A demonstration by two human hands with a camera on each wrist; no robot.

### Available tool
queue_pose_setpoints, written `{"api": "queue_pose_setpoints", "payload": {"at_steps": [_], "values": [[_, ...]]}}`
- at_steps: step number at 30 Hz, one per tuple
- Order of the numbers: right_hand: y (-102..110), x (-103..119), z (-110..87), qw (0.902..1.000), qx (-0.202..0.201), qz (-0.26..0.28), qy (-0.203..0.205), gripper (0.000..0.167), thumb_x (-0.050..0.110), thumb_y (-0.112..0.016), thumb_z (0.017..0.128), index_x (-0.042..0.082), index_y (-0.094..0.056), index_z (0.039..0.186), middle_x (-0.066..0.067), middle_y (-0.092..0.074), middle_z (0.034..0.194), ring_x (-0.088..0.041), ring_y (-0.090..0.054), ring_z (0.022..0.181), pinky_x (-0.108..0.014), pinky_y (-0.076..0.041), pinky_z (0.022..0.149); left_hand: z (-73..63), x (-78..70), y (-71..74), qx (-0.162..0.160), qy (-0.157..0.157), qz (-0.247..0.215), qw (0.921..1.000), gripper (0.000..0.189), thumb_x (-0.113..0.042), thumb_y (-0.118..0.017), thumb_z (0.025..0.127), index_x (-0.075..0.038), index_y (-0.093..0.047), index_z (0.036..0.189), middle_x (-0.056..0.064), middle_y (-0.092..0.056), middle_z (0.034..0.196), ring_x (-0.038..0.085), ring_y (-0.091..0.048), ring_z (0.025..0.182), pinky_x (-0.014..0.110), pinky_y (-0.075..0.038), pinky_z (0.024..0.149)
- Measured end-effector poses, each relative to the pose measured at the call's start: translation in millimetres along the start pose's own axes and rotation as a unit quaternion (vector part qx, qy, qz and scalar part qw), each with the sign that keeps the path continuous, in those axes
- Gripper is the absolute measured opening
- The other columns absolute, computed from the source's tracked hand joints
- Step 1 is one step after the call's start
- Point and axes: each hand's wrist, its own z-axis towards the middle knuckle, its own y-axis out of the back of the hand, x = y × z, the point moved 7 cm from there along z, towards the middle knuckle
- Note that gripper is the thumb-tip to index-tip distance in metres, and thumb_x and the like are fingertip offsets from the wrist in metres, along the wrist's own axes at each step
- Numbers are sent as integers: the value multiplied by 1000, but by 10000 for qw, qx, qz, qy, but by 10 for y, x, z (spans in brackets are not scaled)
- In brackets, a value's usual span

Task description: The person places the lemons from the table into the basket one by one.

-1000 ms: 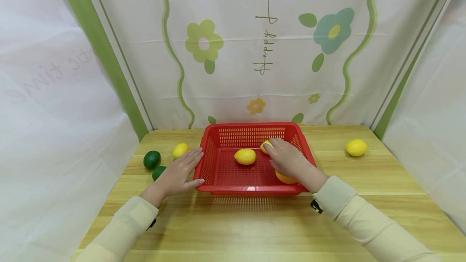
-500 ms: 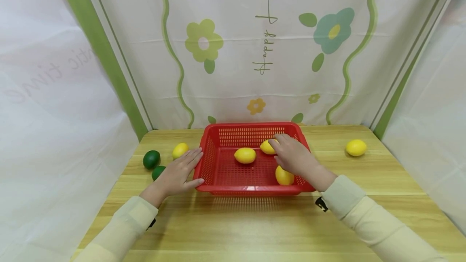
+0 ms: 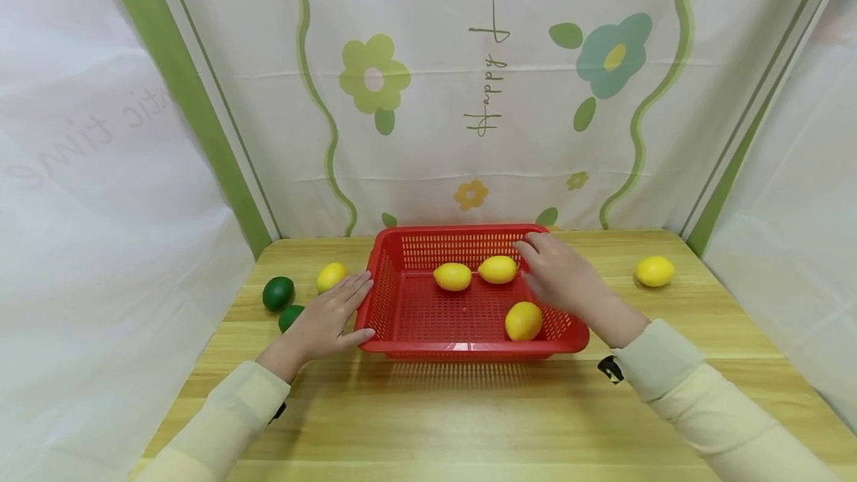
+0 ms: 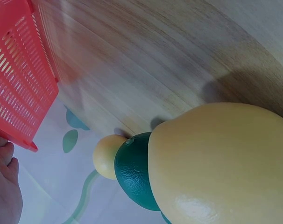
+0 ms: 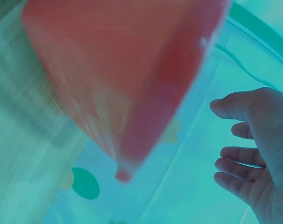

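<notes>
In the head view a red plastic basket (image 3: 428,346) stands mid-table. Two lemons, the left lemon (image 3: 452,277) and the right lemon (image 3: 498,270), lie at its back. A rounder yellow-orange fruit (image 3: 524,321) sits in its front right corner. My left hand (image 3: 326,323) rests against the basket's left rim with straight fingers. My right hand (image 3: 561,274), slightly blurred, is over the right rim and hides part of it. In the right wrist view the fingers of my right hand (image 5: 258,158) are loosely bent, apart, with nothing between them.
Left of the basket lie a lemon (image 3: 331,277) and two dark green fruits, one green fruit (image 3: 278,294) farther left. A large yellow fruit (image 4: 221,163) fills the left wrist view's corner. Another lemon (image 3: 655,271) lies right on the wooden table (image 3: 428,422). Printed curtains (image 3: 428,155) surround it.
My right hand has let go of the right lemon and moved right, up to the basket's rim. The left lemon has shifted slightly toward the back. My left hand has stayed in place.
</notes>
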Motion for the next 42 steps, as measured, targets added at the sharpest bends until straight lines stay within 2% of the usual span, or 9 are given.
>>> {"api": "queue_pose_setpoints", "payload": {"at_steps": [9,16,21,27,34,42], "values": [[124,-206,-131,9995,-21,38,-315,49,1,-79,73,-9,-55,116,-28,-57,112,-41,-57,99,-51,-52,83,-5,-3,10,-83,-47,11,10000,79,-49,-57,92,4,-36,147,18,-32,153,32,-28,142,46,-25,114],[249,-362,-251,9992,-116,-1,-379,45,0,-78,74,-6,-55,112,-21,-56,100,-37,-57,86,-48,-55,70,-5,-1,18,-99,-43,23,9999,79,-50,-56,92,4,-36,147,17,-32,153,31,-28,142,46,-25,113],[294,-524,-366,9984,-22,-121,-551,50,2,-79,74,-9,-54,116,-25,-57,104,-40,-56,93,-52,-53,75,2,3,20,-78,-1,-16,10000,80,-52,-55,92,3,-36,147,16,-32,154,30,-27,143,46,-25,113],[268,-729,-536,9974,-120,-194,-680,50,1,-79,72,-11,-55,114,-25,-57,100,-41,-58,88,-53,-52,72,4,-9,20,-150,-89,14,9998,79,-48,-60,91,4,-38,146,18,-34,152,32,-29,141,48,-27,112],[196,-1017,-742,9944,-34,-165,-1042,49,0,-78,73,-14,-53,114,-31,-56,102,-46,-57,90,-56,-49,73,-5,-9,10,-76,-28,-40,10000,79,-50,-57,92,4,-37,147,17,-33,153,31,-28,142,47,-26,113],[32,-1364,-941,9872,439,-124,-1526,48,4,-74,79,-15,-52,116,-35,-55,107,-50,-54,98,-60,-46,81,-6,-1,0,-95,-25,-50,9999,79,-50,-56,92,4,-37,147,17,-32,154,31,-28,142,47,-25,114]]}}
